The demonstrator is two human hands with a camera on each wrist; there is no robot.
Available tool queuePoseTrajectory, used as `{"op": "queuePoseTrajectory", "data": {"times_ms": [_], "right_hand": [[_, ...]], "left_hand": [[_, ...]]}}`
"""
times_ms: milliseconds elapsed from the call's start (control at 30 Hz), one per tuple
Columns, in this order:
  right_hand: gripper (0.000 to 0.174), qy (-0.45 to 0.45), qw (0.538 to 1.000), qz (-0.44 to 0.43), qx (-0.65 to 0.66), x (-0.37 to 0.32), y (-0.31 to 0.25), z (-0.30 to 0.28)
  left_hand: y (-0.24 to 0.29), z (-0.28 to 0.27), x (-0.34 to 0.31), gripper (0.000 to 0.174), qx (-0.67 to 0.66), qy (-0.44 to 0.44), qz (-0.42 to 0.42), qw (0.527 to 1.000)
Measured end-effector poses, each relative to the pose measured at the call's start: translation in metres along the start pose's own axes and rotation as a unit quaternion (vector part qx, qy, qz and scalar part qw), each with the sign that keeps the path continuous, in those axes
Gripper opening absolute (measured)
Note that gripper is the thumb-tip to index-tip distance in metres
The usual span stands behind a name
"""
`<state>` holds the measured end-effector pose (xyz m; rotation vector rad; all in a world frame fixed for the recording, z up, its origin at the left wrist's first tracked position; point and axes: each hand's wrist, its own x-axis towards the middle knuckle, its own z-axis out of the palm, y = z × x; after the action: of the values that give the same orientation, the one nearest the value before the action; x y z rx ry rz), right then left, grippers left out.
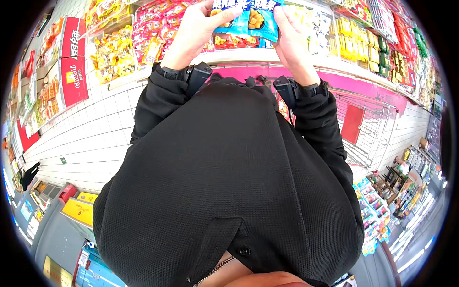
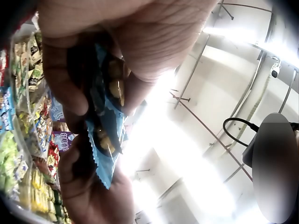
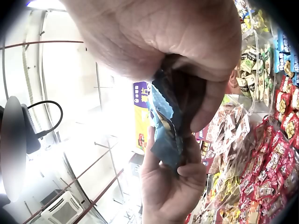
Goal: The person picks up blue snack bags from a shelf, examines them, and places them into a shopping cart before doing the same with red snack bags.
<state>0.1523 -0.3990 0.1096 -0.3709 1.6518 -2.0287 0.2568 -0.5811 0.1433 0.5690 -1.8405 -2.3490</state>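
In the head view, two small blue snack packets, one at the left (image 1: 235,25) and one at the right (image 1: 263,20), are held up side by side, touching or overlapping. My left hand (image 1: 193,31) pinches the left one, its thumb across the front. My right hand (image 1: 294,43) grips the other at its right edge. The left wrist view shows blue wrapping (image 2: 105,161) with a serrated edge between my left hand (image 2: 126,37) and right hand (image 2: 96,198). In the right wrist view the blue wrapping (image 3: 166,142) lies between my right hand (image 3: 163,37) and left hand (image 3: 170,193); some fingers are hidden.
Shelf bins of wrapped snacks stand beyond the hands, including yellow packets (image 1: 114,50) and red packets (image 3: 271,177). A white shelf edge (image 1: 349,67) runs just below them. At the right is a wire cart (image 1: 370,126); red sign panels (image 1: 74,79) are at the left.
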Motion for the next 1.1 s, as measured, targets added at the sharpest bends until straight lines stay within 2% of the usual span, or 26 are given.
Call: {"op": "queuePoseTrajectory", "data": {"times_ms": [33,133,233,333,433,567,633,667,767,900,1000,1100], "right_hand": [[0.035,0.002,0.999,-0.01,-0.036,0.001,0.001,-0.001],[0.035,-0.023,0.999,0.024,0.001,0.0,0.004,-0.003],[0.035,-0.008,1.0,0.012,-0.024,-0.002,0.006,-0.002],[0.035,-0.019,0.996,0.041,0.071,-0.003,0.009,0.002],[0.035,-0.034,0.995,0.025,0.092,0.001,0.021,-0.006],[0.036,0.031,0.998,0.036,0.04,0.001,0.029,-0.006],[0.036,0.071,0.996,0.042,0.025,0.006,0.04,-0.008],[0.036,0.035,0.998,0.058,0.002,0.007,0.041,-0.011],[0.036,-0.02,0.986,0.075,0.144,0.012,0.055,-0.009],[0.036,-0.023,0.981,0.073,0.177,0.011,0.029,0.007],[0.035,-0.042,0.98,0.097,0.169,0.011,0.025,-0.001],[0.044,-0.027,0.983,0.094,0.157,0.011,0.016,0.006]], "left_hand": [[0.001,-0.001,-0.001,0.033,-0.005,-0.001,-0.01,1.0],[0.0,0.0,-0.003,0.033,-0.029,0.003,-0.002,1.0],[-0.001,-0.002,-0.002,0.034,-0.009,0.002,-0.014,1.0],[-0.008,-0.001,0.002,0.034,0.034,0.012,0.004,0.999],[-0.014,-0.002,0.007,0.034,0.036,0.008,-0.02,0.999],[-0.032,-0.011,0.02,0.032,0.096,0.012,-0.014,0.995],[-0.027,-0.008,0.021,0.032,0.076,0.015,-0.009,0.997],[-0.029,-0.011,0.022,0.033,0.077,0.005,-0.007,0.997],[-0.024,-0.003,0.018,0.038,0.032,0.002,0.016,0.999],[-0.029,-0.003,0.026,0.042,-0.019,0.033,0.032,0.999],[-0.039,-0.013,0.034,0.036,-0.042,0.01,0.024,0.999],[-0.046,-0.011,0.039,0.036,-0.068,-0.007,0.041,0.997]]}}
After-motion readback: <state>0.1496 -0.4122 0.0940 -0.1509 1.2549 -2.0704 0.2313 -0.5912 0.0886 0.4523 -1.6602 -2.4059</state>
